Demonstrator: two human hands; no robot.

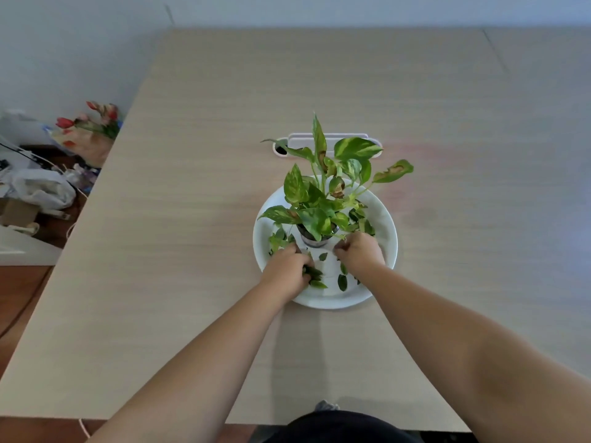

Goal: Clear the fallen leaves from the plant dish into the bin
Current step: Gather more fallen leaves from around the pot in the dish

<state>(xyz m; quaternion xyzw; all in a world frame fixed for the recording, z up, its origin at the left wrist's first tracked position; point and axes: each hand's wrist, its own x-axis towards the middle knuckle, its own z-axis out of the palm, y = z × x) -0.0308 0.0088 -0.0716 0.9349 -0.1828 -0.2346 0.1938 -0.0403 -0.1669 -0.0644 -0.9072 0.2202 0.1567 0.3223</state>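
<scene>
- Centrally, a white plant dish [388,233] sits on a pale wood-grain table [192,219]; a small pot [315,239] stands in it, carrying a variegated green plant [319,193].
- Left hand [286,270]: fingers curled closed around a bunch of dark fallen leaves [313,272], over the near-left part of the dish.
- Right hand [361,252]: fingers bent inward just beside the pot — whether it holds anything cannot be told.
- Loose leaves [342,282] lie on the dish floor between the hands and around the pot.
- A white slotted fitting [297,142] is set in the table behind the plant.
- Red tulips [96,121] and clutter lie off the table's left edge.
</scene>
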